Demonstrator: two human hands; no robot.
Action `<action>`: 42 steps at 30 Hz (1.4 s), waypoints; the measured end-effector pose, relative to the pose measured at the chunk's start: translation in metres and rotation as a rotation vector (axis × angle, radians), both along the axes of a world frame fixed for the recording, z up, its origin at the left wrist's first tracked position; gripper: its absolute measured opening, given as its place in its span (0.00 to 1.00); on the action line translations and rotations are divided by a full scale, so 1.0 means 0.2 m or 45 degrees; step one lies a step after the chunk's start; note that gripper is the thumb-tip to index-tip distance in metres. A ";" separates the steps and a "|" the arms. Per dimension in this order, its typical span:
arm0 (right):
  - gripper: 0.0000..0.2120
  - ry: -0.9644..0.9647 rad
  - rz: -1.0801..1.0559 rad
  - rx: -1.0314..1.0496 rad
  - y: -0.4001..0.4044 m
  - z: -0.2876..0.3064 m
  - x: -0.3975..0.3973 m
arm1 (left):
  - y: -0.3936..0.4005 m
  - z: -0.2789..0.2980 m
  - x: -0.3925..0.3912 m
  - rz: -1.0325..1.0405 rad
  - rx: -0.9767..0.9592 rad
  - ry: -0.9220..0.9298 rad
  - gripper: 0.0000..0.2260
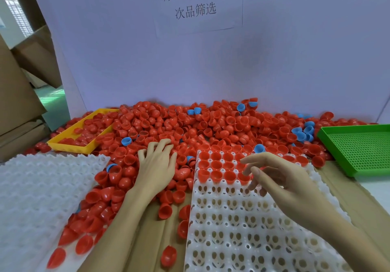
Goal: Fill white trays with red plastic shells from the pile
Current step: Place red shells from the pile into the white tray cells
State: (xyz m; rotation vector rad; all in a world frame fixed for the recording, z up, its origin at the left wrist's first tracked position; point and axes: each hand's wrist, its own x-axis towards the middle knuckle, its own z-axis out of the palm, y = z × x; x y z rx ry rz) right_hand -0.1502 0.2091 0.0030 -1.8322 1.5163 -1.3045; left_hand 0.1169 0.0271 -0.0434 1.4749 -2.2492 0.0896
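Note:
A big pile of red plastic shells (211,124) covers the table's far half, with a few blue shells (126,141) mixed in. A white tray (242,229) lies at the front right; its far rows hold several red shells (216,165), and the nearer cells show bare. My left hand (156,164) lies palm down on the pile left of that tray, fingers spread over shells. My right hand (272,176) hovers above the tray's filled rows, fingers loosely bent, with nothing visible in it. A second white tray (38,198) lies upside down at the front left.
A yellow tray (69,145) with red shells sits at the back left. A green perforated tray (358,147) stands at the right. A white board with printed signs rises behind the pile. Cardboard boxes (19,94) stand at the left. Loose shells lie on the brown cardboard between the white trays.

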 end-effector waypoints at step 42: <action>0.13 -0.258 0.074 -0.061 0.01 0.04 0.00 | 0.51 0.17 -0.29 -0.927 0.214 1.130 0.19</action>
